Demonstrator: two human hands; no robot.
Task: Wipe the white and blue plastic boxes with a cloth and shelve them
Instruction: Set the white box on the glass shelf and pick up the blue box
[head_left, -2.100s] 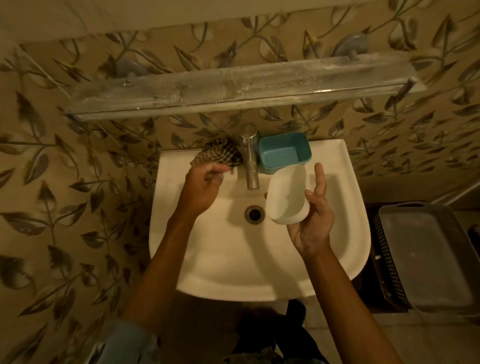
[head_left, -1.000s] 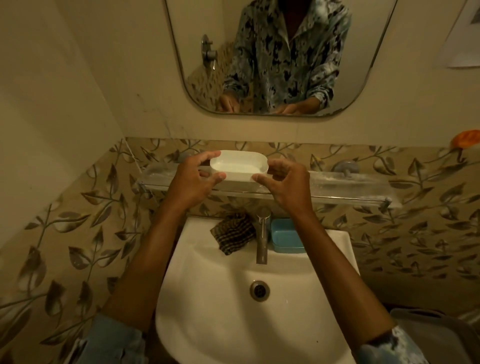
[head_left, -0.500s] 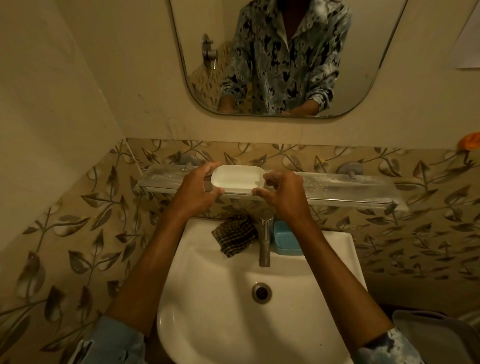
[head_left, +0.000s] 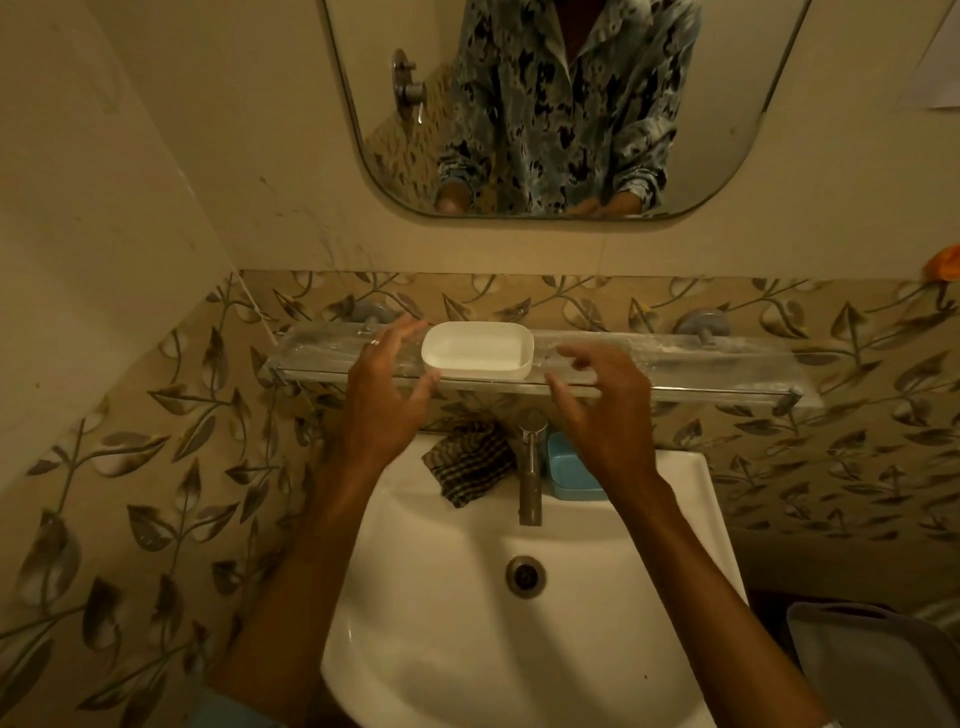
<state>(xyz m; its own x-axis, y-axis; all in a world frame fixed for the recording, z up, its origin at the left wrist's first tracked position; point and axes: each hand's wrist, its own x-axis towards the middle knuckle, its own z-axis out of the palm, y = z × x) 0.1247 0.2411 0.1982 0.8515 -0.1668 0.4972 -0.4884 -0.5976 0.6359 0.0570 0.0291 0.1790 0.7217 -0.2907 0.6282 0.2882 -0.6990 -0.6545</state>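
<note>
The white plastic box (head_left: 477, 349) rests upright on the glass shelf (head_left: 675, 364) above the sink. My left hand (head_left: 384, 395) hovers just left of it with fingers spread, holding nothing. My right hand (head_left: 602, 400) is a little right of the box, fingers apart and empty too. The blue plastic box (head_left: 569, 470) sits on the sink's back ledge right of the tap, partly hidden behind my right wrist. A dark checked cloth (head_left: 467, 460) lies crumpled on the ledge left of the tap.
A white sink (head_left: 447, 623) with a metal tap (head_left: 531, 467) and a drain (head_left: 524, 574) is below the shelf. A mirror (head_left: 566, 104) hangs above. A grey basket (head_left: 883, 670) stands at the lower right. An orange object (head_left: 943, 262) is at the right edge.
Both hands carried the white box up from the sink, set it on the glass shelf and let go; they now sit slightly apart from it with fingers spread.
</note>
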